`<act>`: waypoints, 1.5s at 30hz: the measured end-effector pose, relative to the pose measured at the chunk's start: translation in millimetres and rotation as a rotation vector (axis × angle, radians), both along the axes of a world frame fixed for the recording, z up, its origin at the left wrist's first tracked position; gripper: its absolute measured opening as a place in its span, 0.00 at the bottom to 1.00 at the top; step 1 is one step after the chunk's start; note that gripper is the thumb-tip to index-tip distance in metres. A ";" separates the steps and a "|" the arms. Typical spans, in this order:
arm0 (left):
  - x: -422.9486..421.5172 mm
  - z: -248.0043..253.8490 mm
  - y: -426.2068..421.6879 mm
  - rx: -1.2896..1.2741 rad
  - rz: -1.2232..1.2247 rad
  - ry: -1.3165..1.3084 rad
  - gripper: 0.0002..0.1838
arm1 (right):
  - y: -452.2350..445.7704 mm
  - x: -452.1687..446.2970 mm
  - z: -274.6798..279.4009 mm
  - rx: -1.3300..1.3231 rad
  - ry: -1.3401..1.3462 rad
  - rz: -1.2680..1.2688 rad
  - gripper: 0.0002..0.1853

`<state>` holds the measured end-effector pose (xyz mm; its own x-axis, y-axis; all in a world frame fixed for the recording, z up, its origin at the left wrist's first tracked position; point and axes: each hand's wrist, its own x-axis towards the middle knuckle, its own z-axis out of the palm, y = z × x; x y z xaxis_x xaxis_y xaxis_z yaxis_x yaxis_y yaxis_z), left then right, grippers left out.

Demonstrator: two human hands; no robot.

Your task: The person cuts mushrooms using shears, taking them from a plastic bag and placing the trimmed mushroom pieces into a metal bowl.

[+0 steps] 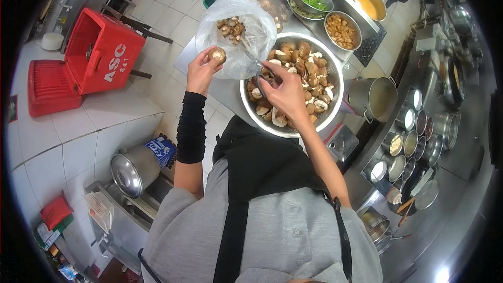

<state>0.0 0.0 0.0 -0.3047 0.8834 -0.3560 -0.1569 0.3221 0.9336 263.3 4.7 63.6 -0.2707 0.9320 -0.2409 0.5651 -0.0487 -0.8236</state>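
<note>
The left hand [201, 73] pinches one round mushroom [217, 55] between thumb and fingers; its smooth brown cap surrounds a pale underside. The grip is narrow and closed on the piece, held at the near left edge of the plastic bag [208, 31] — thin, translucent and crumpled. Small brown mushroom pieces [230, 28] lie inside the bag.

The right hand [285, 90] is closed around the dark handles of the scissors [255, 63]; the slim metal blades point far left, toward the bag. The blade opening cannot be determined.

To the right of the bag is a round colander [339, 81] — perforated metal with a broad, smooth rim. It contains cut mushrooms [314, 81], brown-skinned with white faces. At the far right, a round metal bowl [358, 39] holds golden-brown cubes [340, 30].
</note>
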 end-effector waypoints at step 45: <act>216.9 -3.4 -14.3 0.312 -0.813 -0.122 0.20 | -129.8 174.0 -60.3 -0.030 0.635 -0.834 0.21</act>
<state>216.9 -14.3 -3.4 0.4857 0.8727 -0.0507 -0.0947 0.1102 0.9894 437.4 -125.1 3.3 0.3701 0.8772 -0.3059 -0.1928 -0.2496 -0.9490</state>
